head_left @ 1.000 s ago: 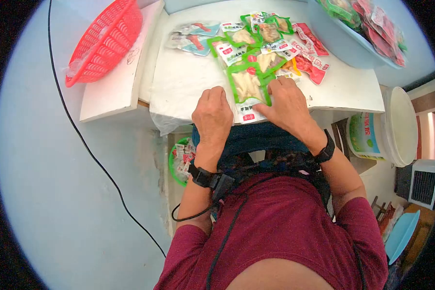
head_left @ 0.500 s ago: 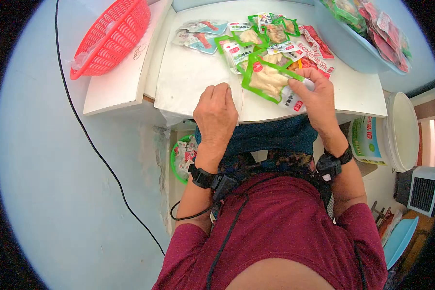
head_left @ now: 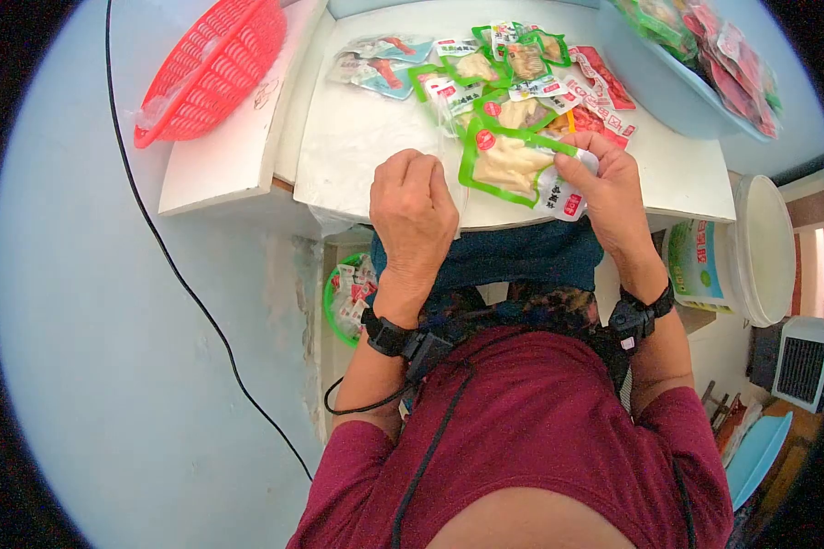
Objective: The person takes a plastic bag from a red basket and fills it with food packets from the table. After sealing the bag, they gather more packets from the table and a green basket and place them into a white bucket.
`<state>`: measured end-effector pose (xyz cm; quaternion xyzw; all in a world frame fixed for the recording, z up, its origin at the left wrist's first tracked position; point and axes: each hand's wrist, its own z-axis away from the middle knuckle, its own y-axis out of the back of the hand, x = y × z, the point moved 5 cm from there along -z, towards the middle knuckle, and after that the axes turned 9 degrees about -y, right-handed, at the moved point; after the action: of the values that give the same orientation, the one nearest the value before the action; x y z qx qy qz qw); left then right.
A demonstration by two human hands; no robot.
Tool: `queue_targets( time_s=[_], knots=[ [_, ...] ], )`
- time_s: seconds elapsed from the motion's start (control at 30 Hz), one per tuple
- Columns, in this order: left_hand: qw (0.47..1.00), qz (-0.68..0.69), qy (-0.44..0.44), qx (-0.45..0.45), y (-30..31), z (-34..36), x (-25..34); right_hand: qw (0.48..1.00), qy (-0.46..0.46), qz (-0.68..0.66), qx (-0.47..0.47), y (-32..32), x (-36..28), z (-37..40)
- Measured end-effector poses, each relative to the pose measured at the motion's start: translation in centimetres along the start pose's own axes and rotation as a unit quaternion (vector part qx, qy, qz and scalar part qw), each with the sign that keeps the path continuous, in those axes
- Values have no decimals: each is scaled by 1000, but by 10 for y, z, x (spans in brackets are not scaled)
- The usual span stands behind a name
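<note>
Packet with green edges [head_left: 508, 165], tilted just above the near edge of the worktop [head_left: 366, 137], hangs from the right hand [head_left: 613, 183]. Thumb and fingers pinch its white printed end, a grip that leaves the clear window uncovered and facing up toward the person. The left hand [head_left: 417, 206] rests beside it on that edge, fingers curled under; whether it grips anything cannot be told. Loose packets [head_left: 513, 69] crowd the far edge, with a red basket [head_left: 215, 69] beyond the far-left corner.

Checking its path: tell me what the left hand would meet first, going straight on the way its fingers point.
Probably the nearest green-edged packet of the pile, across bare tabletop; depth is unclear.
</note>
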<state>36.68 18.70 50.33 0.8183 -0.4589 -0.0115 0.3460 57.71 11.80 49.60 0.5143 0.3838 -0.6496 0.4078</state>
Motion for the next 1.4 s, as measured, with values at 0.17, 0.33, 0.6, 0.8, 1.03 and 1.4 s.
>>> queue_targets(
  time_s=[0.17, 0.33, 0.6, 0.8, 1.03, 1.4],
  knots=[
    [998, 67, 5, 4, -6, 0, 8, 996, -23, -29, -76, -10, 18, -3],
    [994, 99, -30, 20, -16, 2, 23, 977, -100, -111, -149, -33, 23, -1],
    [978, 209, -18, 14, -27, 4, 32, 934, -167, -206, -240, -70, 45, -15],
    [959, 282, 32, 24, -26, 5, 21, 928, -180, -250, -211, -100, 51, -21],
    [961, 269, 63, 28, -16, 7, 9, 964, 56, 221, -134, -100, 46, -29],
    [985, 173, 4, 14, -1, 10, 14, 928, 137, 337, 84, 10, -14, -40]
  ],
)
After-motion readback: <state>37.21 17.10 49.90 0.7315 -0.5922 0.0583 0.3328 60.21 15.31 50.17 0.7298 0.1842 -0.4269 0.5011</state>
